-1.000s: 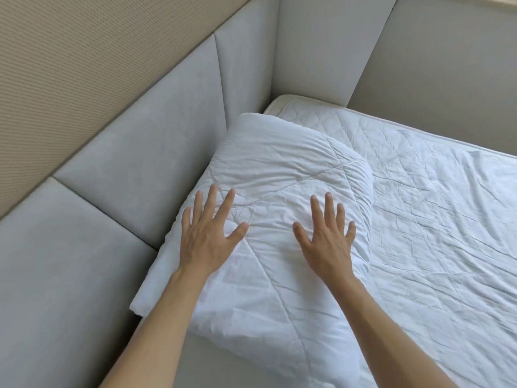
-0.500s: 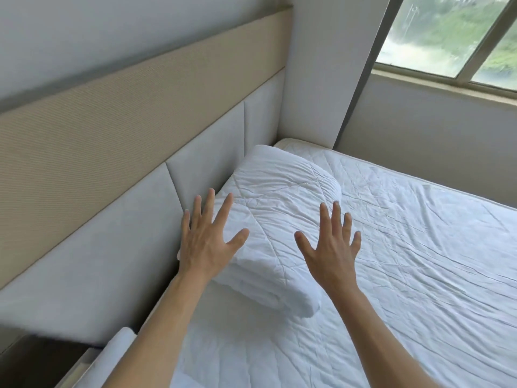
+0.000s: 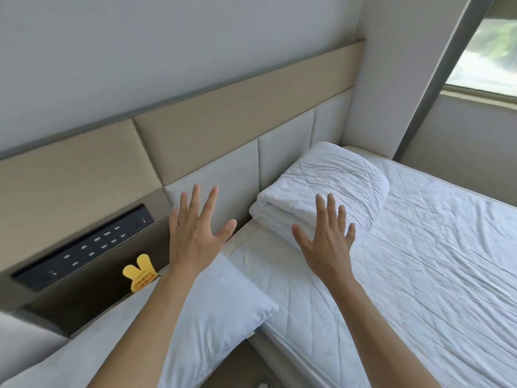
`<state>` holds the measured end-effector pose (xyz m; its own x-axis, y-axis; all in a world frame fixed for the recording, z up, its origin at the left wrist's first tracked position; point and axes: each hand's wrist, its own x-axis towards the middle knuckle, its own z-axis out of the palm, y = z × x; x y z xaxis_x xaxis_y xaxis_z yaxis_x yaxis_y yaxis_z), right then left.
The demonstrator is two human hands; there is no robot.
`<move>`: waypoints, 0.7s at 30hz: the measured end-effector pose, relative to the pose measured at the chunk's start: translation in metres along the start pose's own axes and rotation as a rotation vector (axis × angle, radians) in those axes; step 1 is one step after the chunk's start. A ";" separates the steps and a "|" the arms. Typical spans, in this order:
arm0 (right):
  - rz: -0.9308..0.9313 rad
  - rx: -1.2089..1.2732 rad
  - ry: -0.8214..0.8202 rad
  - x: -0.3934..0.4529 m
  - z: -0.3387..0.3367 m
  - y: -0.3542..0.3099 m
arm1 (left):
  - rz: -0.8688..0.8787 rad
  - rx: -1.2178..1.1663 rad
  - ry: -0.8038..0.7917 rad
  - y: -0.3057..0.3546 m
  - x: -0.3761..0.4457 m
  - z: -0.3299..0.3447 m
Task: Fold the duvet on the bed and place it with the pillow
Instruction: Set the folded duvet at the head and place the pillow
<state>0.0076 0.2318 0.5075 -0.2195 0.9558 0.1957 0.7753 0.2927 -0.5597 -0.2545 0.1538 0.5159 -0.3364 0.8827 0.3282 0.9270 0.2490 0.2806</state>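
— White quilted sheeting is covering the bed [image 3: 419, 261], which is stretching off beyond and to the right of both hands. What is standing round it?

— Padded grey headboard panels [image 3: 223, 175] are running behind the fingertips, with a beige band above them, a dark switch panel [image 3: 84, 247] left of the left hand [image 3: 195, 233], and a window [image 3: 486, 51] far off to the right. A yellow rabbit-eared tag [image 3: 140, 273] is sitting just left of the left wrist.

— And the duvet [image 3: 321, 191]?

— It is lying folded in a thick bundle against the headboard, its long axis running away from the hands toward the far corner, its layered end facing back toward them.

— How are the hands sitting to it?

— The right hand [image 3: 324, 242] is hovering just in front of the near end, fingers spread wide and holding nothing. The left hand is spread just as wide, equally empty, off to the left of the bundle. The pillow [image 3: 218, 317] is lying under the left forearm, apart from the duvet.
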 end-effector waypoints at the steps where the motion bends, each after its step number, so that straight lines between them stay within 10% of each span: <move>1: -0.013 0.016 -0.026 -0.013 0.007 -0.011 | -0.025 0.014 0.004 -0.015 -0.015 -0.008; 13: 0.147 0.279 -0.357 -0.135 0.171 -0.124 | -0.396 -0.009 -0.210 -0.218 -0.142 -0.029; 21: 0.906 0.784 -0.345 -0.217 0.301 -0.135 | -0.461 -0.151 -0.655 -0.329 -0.128 0.059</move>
<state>-0.2278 -0.0068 0.2984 -0.0264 0.7454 -0.6661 0.1922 -0.6501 -0.7351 -0.5065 -0.0176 0.3284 -0.4702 0.7700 -0.4313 0.6708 0.6294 0.3923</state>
